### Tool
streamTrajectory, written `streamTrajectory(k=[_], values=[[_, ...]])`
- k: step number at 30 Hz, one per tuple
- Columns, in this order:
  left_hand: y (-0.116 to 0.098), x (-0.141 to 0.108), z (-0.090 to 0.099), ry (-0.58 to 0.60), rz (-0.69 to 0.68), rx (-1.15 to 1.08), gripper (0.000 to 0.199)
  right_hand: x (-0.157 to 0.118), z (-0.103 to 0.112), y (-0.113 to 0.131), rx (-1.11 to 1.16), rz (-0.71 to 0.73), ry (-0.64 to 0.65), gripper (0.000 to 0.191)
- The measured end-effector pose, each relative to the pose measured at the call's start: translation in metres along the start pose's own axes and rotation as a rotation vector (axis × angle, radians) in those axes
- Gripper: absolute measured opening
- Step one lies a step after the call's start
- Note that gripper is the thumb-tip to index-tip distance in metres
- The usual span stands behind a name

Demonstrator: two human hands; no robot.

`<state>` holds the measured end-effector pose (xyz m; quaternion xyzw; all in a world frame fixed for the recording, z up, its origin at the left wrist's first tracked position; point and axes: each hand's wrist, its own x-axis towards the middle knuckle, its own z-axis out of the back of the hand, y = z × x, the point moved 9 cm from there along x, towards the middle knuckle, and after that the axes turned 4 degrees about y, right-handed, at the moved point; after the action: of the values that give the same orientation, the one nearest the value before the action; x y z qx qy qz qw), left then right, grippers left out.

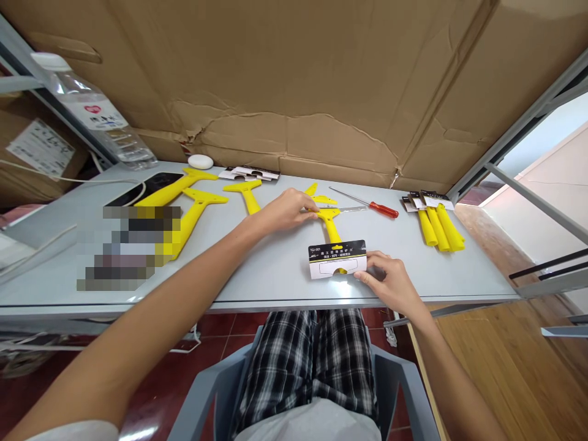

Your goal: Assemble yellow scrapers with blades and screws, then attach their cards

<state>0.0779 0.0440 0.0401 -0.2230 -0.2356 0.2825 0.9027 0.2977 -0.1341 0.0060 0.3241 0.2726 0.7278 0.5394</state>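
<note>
In front of me a yellow scraper [331, 226] lies on the table with its head away from me and a thin blade [353, 209] at the head's right side. The fingers of my left hand [291, 209] pinch the left end of that head. My right hand [390, 278] holds the right edge of a black and white packaging card [337, 260] between thumb and fingers. The card covers the lower end of the scraper's handle. Just beyond the head lie small yellow plastic pieces [324, 199], partly hidden by my left hand.
A red-handled screwdriver [383, 209] lies behind to the right. Further right, carded yellow scrapers [432, 226] lie together. Other yellow scrapers [190, 217] are at left, near a phone [147, 187]. More cards [250, 173], a white oval object [200, 162] and a bottle [98, 116] stand along the cardboard [294, 73].
</note>
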Motion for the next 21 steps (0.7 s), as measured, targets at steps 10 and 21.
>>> streamTrajectory(k=[10, 21], values=[[-0.003, 0.0, -0.003, 0.054, -0.016, 0.108, 0.028, 0.007, 0.001, 0.001, -0.027, 0.014, -0.027, 0.017], [-0.012, -0.003, -0.013, 0.145, 0.024, 0.191, 0.03, 0.014, 0.003, -0.004, -0.088, -0.027, -0.145, 0.054]])
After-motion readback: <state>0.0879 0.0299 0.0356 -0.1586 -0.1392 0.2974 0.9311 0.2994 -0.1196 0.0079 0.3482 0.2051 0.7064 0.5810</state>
